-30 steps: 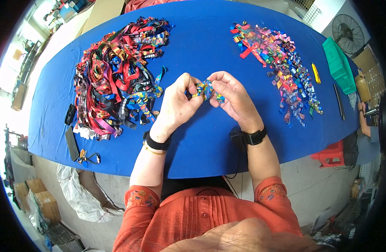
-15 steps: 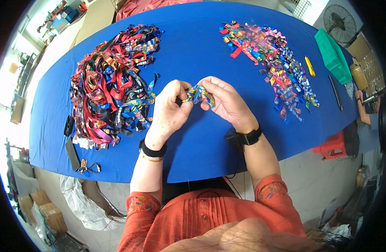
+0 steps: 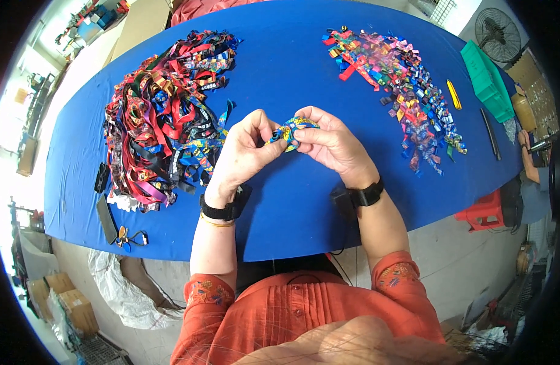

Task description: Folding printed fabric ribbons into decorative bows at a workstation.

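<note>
Your left hand [image 3: 242,149] and right hand [image 3: 336,146], closed to pinches, hold the bunched blue-and-yellow ribbon [image 3: 286,134] above the tabletop [image 3: 292,207], in from its near edge, apparently folding it, the next move calling for steady tension.

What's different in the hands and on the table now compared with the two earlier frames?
The ribbon has changed shape: half a second ago part of it drooped by the right fingers; now it is bunched between both hands' fingertips. The left hand and right hand both keep hold of it; nothing was let go. The lanyard pile, ribbon pieces, yellow cutter and green bin stayed put.
</note>
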{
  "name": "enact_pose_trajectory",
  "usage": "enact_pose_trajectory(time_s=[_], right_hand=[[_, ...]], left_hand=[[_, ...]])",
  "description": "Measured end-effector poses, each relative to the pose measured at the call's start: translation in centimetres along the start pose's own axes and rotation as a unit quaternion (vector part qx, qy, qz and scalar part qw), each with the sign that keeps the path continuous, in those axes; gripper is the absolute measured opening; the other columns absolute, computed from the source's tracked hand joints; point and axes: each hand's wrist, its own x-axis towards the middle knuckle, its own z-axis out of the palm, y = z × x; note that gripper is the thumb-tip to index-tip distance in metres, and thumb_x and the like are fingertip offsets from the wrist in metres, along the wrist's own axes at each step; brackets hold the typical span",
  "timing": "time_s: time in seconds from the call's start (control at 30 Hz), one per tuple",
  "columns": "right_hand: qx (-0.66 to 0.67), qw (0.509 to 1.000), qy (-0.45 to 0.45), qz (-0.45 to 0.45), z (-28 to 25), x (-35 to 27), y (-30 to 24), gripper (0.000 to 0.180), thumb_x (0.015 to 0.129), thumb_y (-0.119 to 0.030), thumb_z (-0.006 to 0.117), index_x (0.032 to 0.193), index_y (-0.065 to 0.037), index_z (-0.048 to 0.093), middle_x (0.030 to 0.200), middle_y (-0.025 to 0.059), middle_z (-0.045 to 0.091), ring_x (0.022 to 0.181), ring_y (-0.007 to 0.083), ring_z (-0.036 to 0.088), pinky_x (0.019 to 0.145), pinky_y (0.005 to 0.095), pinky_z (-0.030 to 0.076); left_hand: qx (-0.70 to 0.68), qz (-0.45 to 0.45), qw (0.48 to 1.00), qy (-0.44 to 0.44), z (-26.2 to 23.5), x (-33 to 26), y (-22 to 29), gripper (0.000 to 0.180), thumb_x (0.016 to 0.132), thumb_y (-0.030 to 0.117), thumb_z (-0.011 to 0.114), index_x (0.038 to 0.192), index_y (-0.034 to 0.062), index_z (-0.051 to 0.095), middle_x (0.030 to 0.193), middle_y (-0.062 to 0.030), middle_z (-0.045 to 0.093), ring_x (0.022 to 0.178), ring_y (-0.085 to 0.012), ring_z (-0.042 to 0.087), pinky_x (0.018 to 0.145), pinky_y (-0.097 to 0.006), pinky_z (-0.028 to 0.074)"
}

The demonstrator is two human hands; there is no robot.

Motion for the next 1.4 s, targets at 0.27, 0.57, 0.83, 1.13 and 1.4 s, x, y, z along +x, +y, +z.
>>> enact_pose_trajectory(time_s=[0.27, 0.57, 0.83, 1.13, 1.4], right_hand=[[-0.065, 0.998, 0.009, -0.016, 0.8, -0.5, -0.1, 0.026, 0.087, -0.001, 0.066, 0.110, -0.008, 0.055, 0.094, 0.0011, 0.061, 0.077, 0.0080, 0.058, 0.068, 0.0204, 0.047], [-0.104, 0.994, 0.008, -0.018, 0.1, -0.3, 0.0, 0.025, 0.088, -0.004, 0.065, 0.111, -0.008, 0.055, 0.092, -0.0003, 0.060, 0.076, 0.0059, 0.056, 0.065, 0.0191, 0.045], [-0.170, 0.985, 0.011, -0.029, 0.7, -0.5, -0.3, 0.027, 0.087, -0.006, 0.068, 0.111, -0.008, 0.056, 0.091, -0.0005, 0.060, 0.076, 0.0049, 0.055, 0.064, 0.0178, 0.044], [-0.130, 0.991, 0.004, -0.024, 0.2, -0.4, -0.1, 0.027, 0.087, -0.005, 0.068, 0.112, -0.009, 0.056, 0.088, -0.0012, 0.059, 0.075, 0.0050, 0.053, 0.064, 0.0180, 0.043], [-0.188, 0.980, 0.016, -0.068, 0.2, -0.2, 0.1, 0.015, 0.096, -0.013, 0.060, 0.111, -0.009, 0.059, 0.086, -0.0031, 0.058, 0.072, 0.0041, 0.052, 0.063, 0.0184, 0.043]], left_hand=[[0.061, 0.069, 0.995, 0.028, 0.6, -0.1, -0.1, 0.029, 0.079, -0.002, 0.072, 0.077, 0.0058, 0.044, 0.091, -0.0046, 0.061, 0.081, -0.0070, 0.052, 0.070, -0.022, 0.045], [-0.007, 0.036, 0.999, 0.002, 0.6, 0.0, -0.3, 0.029, 0.081, -0.001, 0.073, 0.080, 0.0067, 0.045, 0.089, -0.0048, 0.062, 0.081, -0.0072, 0.053, 0.068, -0.022, 0.045], [-0.088, -0.028, 0.995, -0.030, -0.1, -0.1, 0.2, 0.028, 0.084, -0.002, 0.073, 0.082, 0.0073, 0.046, 0.087, -0.0039, 0.061, 0.077, -0.0057, 0.053, 0.065, -0.021, 0.046], [-0.026, -0.034, 0.998, -0.045, -0.3, 0.0, -0.5, 0.029, 0.083, -0.003, 0.073, 0.082, 0.0077, 0.046, 0.090, -0.0061, 0.063, 0.077, -0.0074, 0.057, 0.064, -0.020, 0.046], [-0.071, -0.026, 0.997, -0.018, 0.2, 0.0, 0.2, 0.029, 0.084, -0.001, 0.073, 0.081, 0.0075, 0.045, 0.084, -0.0034, 0.061, 0.073, -0.0054, 0.056, 0.060, -0.020, 0.046]])
